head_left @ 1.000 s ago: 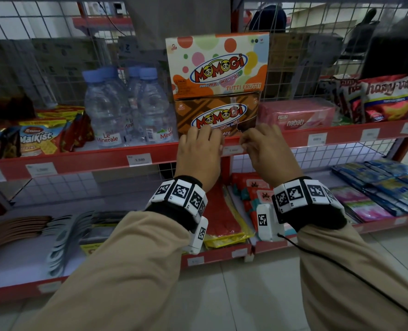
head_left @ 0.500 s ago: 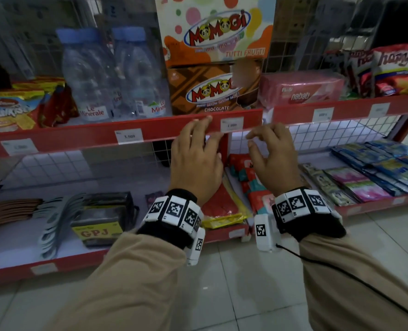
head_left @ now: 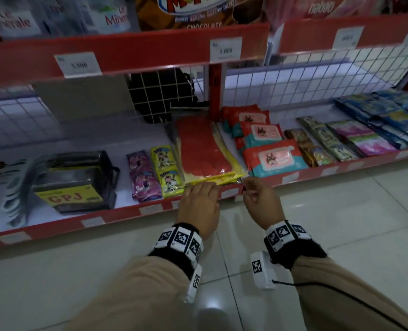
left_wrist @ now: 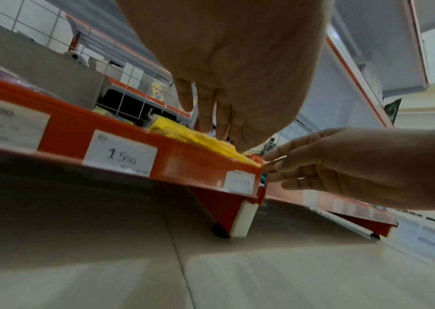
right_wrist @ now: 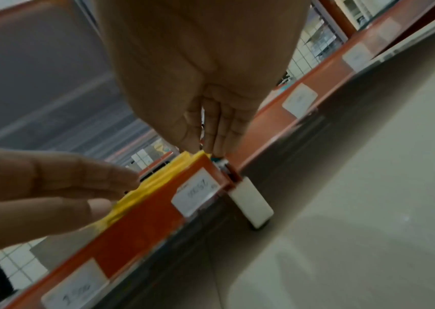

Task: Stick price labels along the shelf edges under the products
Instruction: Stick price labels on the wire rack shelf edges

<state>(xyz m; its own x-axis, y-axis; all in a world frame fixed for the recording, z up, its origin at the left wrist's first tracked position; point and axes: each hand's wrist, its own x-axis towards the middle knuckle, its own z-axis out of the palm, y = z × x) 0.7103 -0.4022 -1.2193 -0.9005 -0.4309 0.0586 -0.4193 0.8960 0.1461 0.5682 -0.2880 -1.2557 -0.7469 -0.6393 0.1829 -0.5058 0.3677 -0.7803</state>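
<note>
Low at frame centre, the left hand (head_left: 199,206) lies flat-fingered on the red metal shelf lip (head_left: 124,212) while the right hand (head_left: 261,201) pinches something I cannot make out, so a label pressed here could land crooked or overlap the small white price label (left_wrist: 239,181) already at the corner.

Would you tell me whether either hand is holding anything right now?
Left hand holds nothing. Right hand pinches at the shelf edge; what it holds cannot be told.

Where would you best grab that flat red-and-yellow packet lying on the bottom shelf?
Probably by its yellow front edge, coming from the aisle side. The red-and-yellow packet lies flat with that edge overhanging the bottom shelf lip, so fingers could pinch it from above and below. Other goods flank its long sides.
</note>
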